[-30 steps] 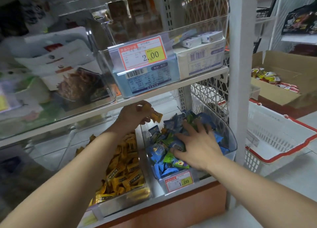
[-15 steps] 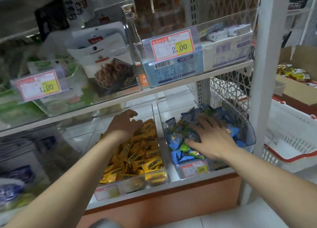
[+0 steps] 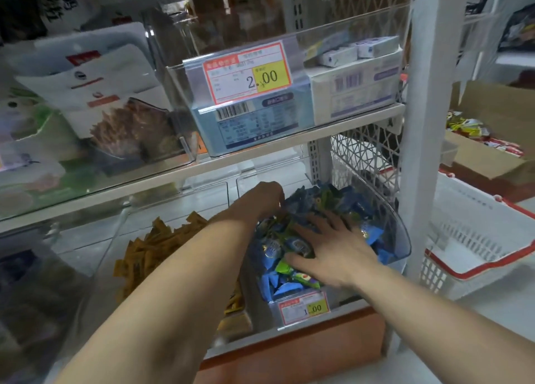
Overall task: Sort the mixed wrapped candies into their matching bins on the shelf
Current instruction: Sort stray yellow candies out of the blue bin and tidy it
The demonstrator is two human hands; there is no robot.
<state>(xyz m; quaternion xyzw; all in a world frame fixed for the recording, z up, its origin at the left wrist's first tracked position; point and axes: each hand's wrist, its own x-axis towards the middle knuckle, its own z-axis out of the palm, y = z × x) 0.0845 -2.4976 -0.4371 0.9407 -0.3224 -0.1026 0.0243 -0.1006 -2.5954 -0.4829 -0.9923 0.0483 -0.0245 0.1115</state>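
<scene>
On the lower shelf, a clear bin (image 3: 405, 240) holds a heap of blue wrapped candies (image 3: 333, 198) with green ones (image 3: 285, 268) mixed in. The clear bin (image 3: 115, 239) to its left holds yellow-brown wrapped candies (image 3: 156, 247). My right hand (image 3: 327, 247) lies flat on the blue and green heap, fingers spread. My left hand (image 3: 260, 198) reaches across into the back left corner of the blue bin, fingers bent down into the candies. Its fingertips and anything between them are hidden.
A 1.00 price tag (image 3: 304, 308) fronts the blue bin. The shelf above carries a bin with a 2.00 tag (image 3: 249, 74) and snack packets (image 3: 115, 108). A white shelf post (image 3: 428, 123) stands right, with a red-rimmed white basket (image 3: 477, 239) and a cardboard box (image 3: 492, 108) beyond.
My left hand carried a yellow candy over the yellow bin, then moved right into the blue bin's back corner. My right hand stayed pressed on the blue heap. The view shifted.
</scene>
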